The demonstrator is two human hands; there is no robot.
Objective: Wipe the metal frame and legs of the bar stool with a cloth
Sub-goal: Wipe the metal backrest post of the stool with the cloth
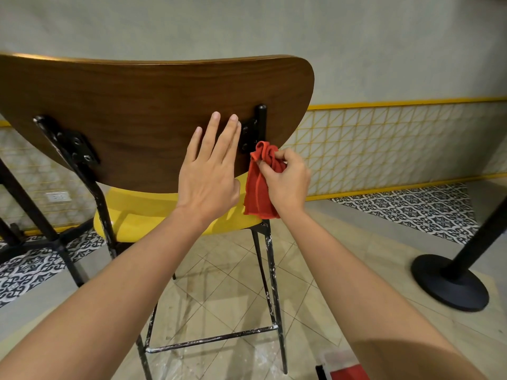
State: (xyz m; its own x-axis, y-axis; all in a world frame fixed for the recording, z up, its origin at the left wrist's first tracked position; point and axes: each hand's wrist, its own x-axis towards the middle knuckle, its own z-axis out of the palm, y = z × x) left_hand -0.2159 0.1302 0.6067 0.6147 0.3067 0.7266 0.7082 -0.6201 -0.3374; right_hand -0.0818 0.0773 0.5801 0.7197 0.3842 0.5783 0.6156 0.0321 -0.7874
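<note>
One flat left hand (208, 171) on backrest (131, 105)

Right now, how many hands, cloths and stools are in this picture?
Hands: 2, the left hand and the right hand
Cloths: 1, the red cloth
Stools: 1, the bar stool
Total: 4
</note>
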